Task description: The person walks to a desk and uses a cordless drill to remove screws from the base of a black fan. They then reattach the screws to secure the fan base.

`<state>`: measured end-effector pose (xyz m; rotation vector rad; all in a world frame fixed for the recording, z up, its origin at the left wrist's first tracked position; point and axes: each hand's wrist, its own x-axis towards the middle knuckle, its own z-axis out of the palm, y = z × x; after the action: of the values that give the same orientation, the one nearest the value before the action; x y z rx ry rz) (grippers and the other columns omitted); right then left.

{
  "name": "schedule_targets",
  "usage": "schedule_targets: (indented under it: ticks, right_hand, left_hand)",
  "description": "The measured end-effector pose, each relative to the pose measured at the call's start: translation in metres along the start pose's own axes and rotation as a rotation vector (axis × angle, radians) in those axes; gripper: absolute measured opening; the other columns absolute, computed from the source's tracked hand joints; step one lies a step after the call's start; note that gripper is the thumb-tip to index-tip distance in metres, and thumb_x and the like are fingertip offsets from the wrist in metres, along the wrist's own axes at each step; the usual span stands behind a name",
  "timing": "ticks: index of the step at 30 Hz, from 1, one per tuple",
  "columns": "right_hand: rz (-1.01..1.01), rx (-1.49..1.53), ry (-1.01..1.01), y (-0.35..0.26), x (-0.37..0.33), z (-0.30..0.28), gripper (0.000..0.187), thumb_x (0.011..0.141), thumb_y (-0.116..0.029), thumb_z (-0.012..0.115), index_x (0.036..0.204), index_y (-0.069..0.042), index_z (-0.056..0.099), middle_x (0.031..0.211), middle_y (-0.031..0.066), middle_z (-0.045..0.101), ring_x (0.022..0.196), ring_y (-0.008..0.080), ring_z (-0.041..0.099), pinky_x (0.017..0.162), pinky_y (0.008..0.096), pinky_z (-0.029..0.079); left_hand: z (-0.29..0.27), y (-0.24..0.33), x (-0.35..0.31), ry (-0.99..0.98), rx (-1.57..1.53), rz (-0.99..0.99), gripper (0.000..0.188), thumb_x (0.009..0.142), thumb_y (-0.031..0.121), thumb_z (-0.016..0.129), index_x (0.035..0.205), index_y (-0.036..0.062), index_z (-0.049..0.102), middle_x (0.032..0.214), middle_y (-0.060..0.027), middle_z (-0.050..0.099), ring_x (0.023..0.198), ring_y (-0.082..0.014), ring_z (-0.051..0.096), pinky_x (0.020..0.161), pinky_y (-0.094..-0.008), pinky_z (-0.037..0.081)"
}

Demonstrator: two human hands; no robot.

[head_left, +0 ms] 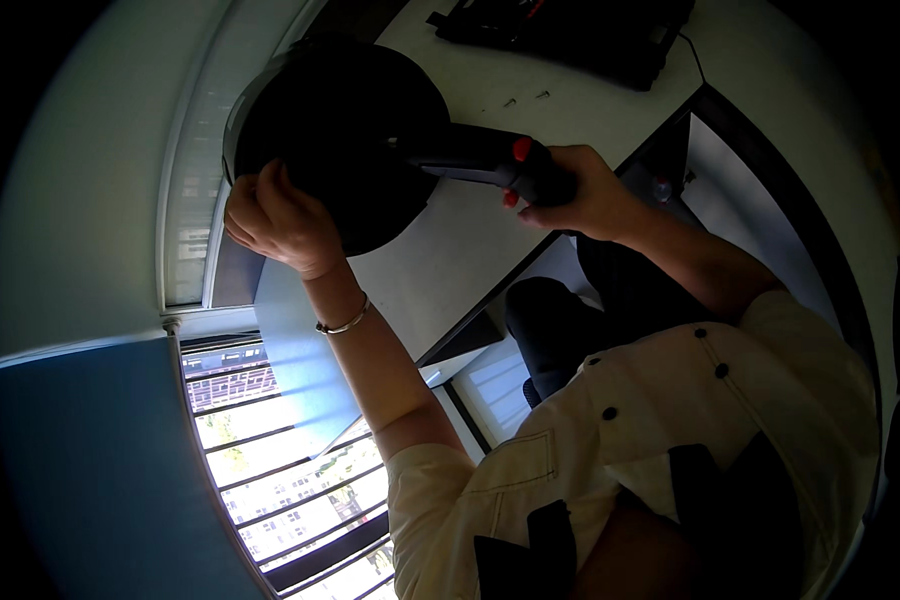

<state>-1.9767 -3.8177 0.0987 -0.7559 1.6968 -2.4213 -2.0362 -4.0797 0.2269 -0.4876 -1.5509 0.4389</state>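
A large round black object, with a paler side along its left edge, rests on the pale table; its dark face shows little detail. My left hand is closed at its lower left rim, fingers bent and pressed against the edge. In my right hand is a black cordless screwdriver with red buttons, its handle wrapped by my fingers. The tool's front end reaches over the middle of the round face. Whether its tip touches a screw is lost in the dark.
Two small screws lie on the tabletop beyond the screwdriver. A black case sits at the far edge, with a thin cable beside it. To the left are a wall and a barred window. My legs are below the table edge.
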Motion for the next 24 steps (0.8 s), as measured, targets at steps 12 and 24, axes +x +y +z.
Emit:
schedule_targets:
  ticks: [12,24]
  right_hand:
    - [-0.028,-0.057,0.026,0.01,-0.003,-0.005,0.02,0.068,-0.009,0.072,0.085,-0.001,0.063,0.073,0.0037,0.061,0.062,0.0088,0.055,0.058,0.0219,0.045]
    - [0.036,-0.068,0.091,0.003,-0.008,0.001,0.015,0.067,-0.004,0.063,0.08,0.004,0.06,0.082,0.0155,0.063,0.059,0.0135,0.056,0.054,0.0247,0.045]
  left_hand:
    - [-0.02,0.005,0.002,-0.029,0.03,-0.1,0.013,0.083,0.025,0.063,0.084,0.0136,0.07,0.088,-0.0017,0.058,0.081,-0.0155,0.052,0.072,-0.03,0.044]
    - [-0.111,0.048,0.028,0.023,-1.042,-0.601,0.03,0.077,0.013,0.07,0.1,-0.0058,0.062,0.089,-0.0161,0.064,0.086,-0.0243,0.062,0.075,-0.0348,0.052]
